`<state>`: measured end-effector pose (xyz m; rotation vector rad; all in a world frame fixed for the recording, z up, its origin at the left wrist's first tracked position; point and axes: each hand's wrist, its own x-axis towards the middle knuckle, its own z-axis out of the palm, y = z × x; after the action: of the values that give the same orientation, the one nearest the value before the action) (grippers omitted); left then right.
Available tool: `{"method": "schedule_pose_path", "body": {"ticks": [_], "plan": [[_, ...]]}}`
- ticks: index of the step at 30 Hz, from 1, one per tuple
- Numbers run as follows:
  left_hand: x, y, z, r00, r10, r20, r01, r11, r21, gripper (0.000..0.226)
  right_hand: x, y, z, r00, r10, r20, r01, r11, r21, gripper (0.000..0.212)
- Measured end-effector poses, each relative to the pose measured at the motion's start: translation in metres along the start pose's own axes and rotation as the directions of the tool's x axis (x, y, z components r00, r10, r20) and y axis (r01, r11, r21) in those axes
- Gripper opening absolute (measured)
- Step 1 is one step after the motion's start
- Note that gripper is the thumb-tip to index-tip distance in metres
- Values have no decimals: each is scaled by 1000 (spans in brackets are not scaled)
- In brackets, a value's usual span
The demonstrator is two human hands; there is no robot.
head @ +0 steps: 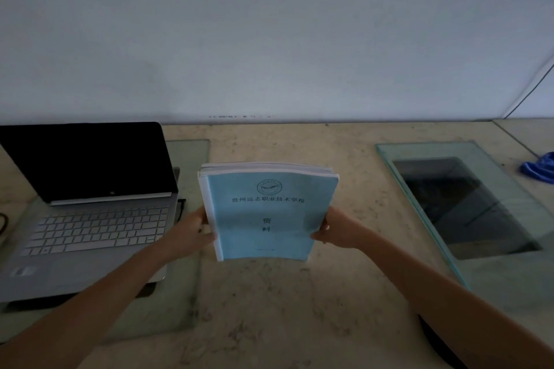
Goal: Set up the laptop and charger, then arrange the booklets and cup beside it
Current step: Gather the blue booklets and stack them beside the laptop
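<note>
A stack of light-blue booklets (266, 213) with printed characters on the cover is held above the stone counter, just right of the laptop. My left hand (195, 231) grips the stack's left edge and my right hand (335, 229) grips its right edge. The silver laptop (93, 219) stands open at the left with a dark screen, resting on a glass pane. A dark cable (3, 223) shows at the far left edge beside the laptop. No cup is in view.
A glass pane (467, 195) covers a dark recess at the right. A blue object (539, 169) lies at the far right edge. The white wall (269, 39) rises behind the counter (284, 308). A dark round shape (434, 341) sits under my right forearm.
</note>
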<state>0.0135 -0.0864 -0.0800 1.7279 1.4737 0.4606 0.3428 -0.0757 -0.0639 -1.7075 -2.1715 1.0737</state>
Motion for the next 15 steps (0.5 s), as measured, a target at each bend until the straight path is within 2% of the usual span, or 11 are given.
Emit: {"method": "schedule_pose_path", "body": {"ticks": [3,7,11,15], "plan": [[8,-8,-13,998,-16,58,13,999,38,37,5,5,3,998,56,-7,-56,998,-4,31],[14,-9,-15,1000,4,31,-5,1000,24,31,16,8,4,995,65,-79,-63,998,18,29],[29,-13,-13,999,-27,-25,26,998,-60,34,34,10,0,994,58,-89,-52,996,68,32],[48,-19,-13,991,-122,-62,109,976,-189,33,59,12,-1,989,71,-129,-46,981,190,30]]}}
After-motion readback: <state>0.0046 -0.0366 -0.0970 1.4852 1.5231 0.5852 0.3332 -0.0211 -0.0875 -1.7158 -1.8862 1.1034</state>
